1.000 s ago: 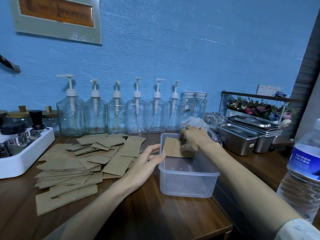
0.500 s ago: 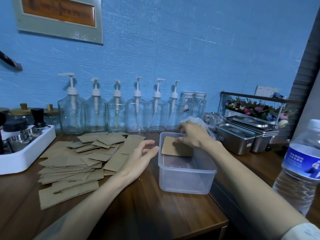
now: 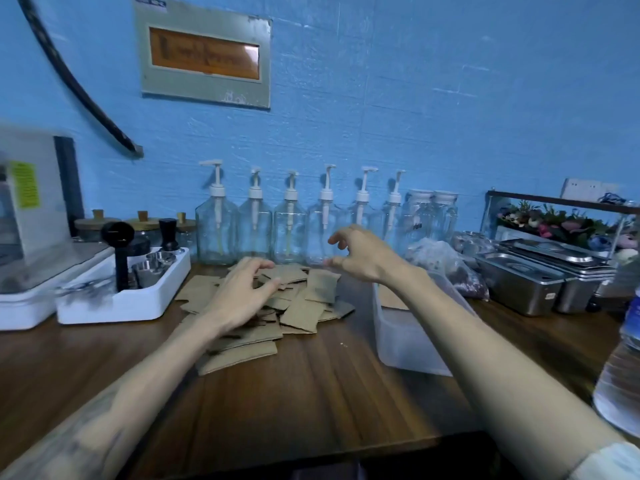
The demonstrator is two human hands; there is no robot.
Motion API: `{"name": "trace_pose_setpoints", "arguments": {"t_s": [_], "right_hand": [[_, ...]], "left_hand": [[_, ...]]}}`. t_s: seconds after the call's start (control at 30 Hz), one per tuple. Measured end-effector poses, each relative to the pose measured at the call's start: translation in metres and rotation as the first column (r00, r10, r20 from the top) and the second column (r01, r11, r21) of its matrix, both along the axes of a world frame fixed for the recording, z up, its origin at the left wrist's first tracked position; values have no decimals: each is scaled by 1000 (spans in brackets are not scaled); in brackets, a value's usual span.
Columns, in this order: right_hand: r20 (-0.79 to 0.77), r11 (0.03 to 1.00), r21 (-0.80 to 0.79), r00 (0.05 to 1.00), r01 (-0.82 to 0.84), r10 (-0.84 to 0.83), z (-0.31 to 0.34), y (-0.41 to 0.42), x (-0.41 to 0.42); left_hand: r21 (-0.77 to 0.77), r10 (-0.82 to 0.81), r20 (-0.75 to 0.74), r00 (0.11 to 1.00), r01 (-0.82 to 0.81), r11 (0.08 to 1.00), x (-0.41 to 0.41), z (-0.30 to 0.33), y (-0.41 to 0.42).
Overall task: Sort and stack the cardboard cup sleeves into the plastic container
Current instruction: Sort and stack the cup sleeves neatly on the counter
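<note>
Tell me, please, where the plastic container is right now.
In the head view the plastic container sits right of centre on the wooden table, beside the sleeve pile, under the right forearm.

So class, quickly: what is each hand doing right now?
Left hand: open, fingers spread over the cardboard sleeves.
Right hand: open, loosely curled, holding nothing.

Blue wall [image 3: 381,116] (rough-textured) rises behind a wooden counter [image 3: 311,393].

- Left hand [image 3: 242,292]: palm down, fingers loosely bent and spread, forearm stretched forward.
- Right hand [image 3: 360,254]: raised, empty, fingers loosely curled, thumb apart.
</note>
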State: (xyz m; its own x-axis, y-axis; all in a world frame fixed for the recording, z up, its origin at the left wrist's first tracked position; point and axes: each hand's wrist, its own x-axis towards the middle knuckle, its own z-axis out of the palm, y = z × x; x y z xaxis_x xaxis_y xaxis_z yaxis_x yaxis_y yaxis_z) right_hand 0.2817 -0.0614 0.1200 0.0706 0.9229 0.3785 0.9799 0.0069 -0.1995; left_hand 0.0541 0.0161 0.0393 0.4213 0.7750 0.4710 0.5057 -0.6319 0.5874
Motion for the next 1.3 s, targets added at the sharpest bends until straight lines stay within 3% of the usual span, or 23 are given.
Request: {"name": "trace_pose_setpoints", "arguments": {"t_s": [0.3,0.67,0.93,1.17,1.3], "right_hand": [[12,993,-82,996,-82,84,-49,43,-73],[-103,999,-41,995,-1,-4,-88,99,-54],[-13,991,-106,996,-87,86,-104,106,-54],[-140,986,-28,977,-164,159,-97,108,-62],[-46,978,-108,984,-177,173,-98,108,-62]], "left_hand": [[-2,102,-105,989,-103,995,-59,-19,30],[-5,75,-175,982,-77,997,-40,-35,59],[26,71,-182,981,-68,997,-41,-38,57],[58,75,-167,983,-66,996,-43,-37,54],[95,87,-175,981,-71,993,-44,-36,56]]}}
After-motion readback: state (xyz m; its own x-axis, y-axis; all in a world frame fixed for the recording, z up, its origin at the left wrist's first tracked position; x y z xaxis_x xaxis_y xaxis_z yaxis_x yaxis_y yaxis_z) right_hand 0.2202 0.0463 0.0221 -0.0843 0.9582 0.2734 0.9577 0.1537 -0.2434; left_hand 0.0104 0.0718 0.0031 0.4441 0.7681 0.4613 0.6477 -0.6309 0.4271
